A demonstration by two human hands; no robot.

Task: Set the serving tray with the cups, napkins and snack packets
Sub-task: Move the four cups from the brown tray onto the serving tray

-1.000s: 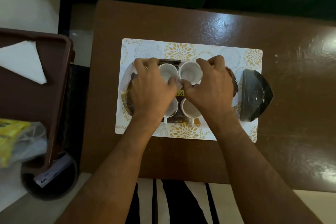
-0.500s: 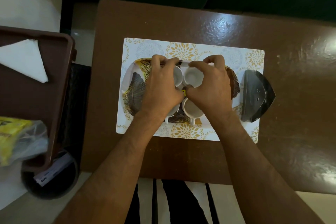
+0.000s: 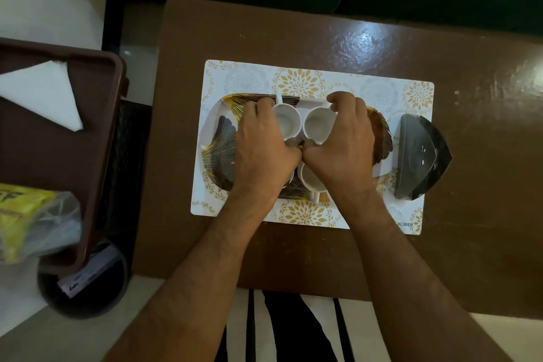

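Several white cups stand close together on the leaf-patterned serving tray (image 3: 219,141), which lies on a floral placemat (image 3: 296,79). My left hand (image 3: 260,150) grips the far left cup (image 3: 286,123), fingers curled round its left side. My right hand (image 3: 340,147) grips the far right cup (image 3: 318,125), fingers over its far rim. A near right cup (image 3: 310,179) shows below my right hand; the near left cup is mostly hidden under my left hand. A folded white napkin (image 3: 44,94) and a yellow snack packet (image 3: 20,214) lie on the brown tray (image 3: 97,132) at left.
A black napkin holder (image 3: 420,156) sits at the placemat's right end. The brown table (image 3: 470,97) extends to the right. A dark round bin (image 3: 85,291) stands on the floor below the brown tray.
My left hand has shifted from over the cups to the far left cup's side, baring that cup. Both hands now close round the two far cups.
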